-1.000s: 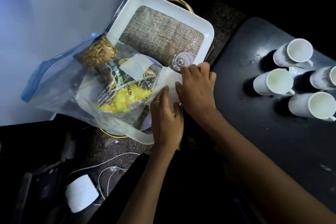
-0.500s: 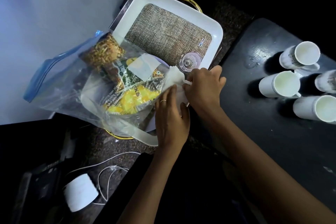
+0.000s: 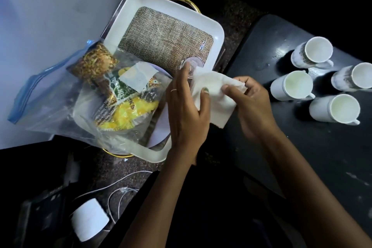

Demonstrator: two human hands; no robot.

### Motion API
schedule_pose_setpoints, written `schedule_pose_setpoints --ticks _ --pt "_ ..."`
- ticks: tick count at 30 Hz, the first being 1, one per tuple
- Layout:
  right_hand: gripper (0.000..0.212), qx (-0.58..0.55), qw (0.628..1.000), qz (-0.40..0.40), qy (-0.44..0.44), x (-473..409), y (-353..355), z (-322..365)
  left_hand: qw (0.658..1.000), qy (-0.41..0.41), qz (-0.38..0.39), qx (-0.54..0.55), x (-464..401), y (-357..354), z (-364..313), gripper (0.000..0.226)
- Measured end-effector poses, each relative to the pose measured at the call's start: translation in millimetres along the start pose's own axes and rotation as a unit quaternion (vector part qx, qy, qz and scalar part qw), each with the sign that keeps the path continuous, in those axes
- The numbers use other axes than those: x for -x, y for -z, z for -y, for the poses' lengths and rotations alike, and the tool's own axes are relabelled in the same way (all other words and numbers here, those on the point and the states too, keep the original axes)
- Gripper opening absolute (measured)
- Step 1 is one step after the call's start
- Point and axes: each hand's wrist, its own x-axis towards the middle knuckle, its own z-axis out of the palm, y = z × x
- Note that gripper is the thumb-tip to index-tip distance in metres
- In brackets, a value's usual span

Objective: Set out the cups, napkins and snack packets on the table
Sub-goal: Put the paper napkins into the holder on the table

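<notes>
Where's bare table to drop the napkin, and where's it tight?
Free: the dark table between the four cups and its near edge, beside the right hand. Also the tray's woven mat, far half. Crowded: the cup cluster and the tray's near half, under the snack bag. Both hands hold the napkin; left hand.

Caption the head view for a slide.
Both hands, left hand and right hand, hold a white napkin between tray and four cups.

A pale bluish wall stands upper left above dark speckled floor, the room dim.
</notes>
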Motion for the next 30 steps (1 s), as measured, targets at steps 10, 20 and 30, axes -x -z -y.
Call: schedule_pose_setpoints --ticks 10,20,30 --pt "0.018 -0.088 0.994 -0.014 -0.057 6.0 55.4 8.6 0.902 0.278 0.152 0.294 1.3 -33.5 -35.9 0.039" --pt "0.027 -0.04 0.994 -0.066 -0.08 35.1 101.2 0.6 0.898 0.292 0.228 0.238 35.6 -75.5 -66.2 0.017" --pt "0.032 -0.037 0.984 -0.167 -0.041 70.9 152.2 -9.6 0.906 0.231 0.309 0.175 73.1 -111.8 -96.6 0.025"
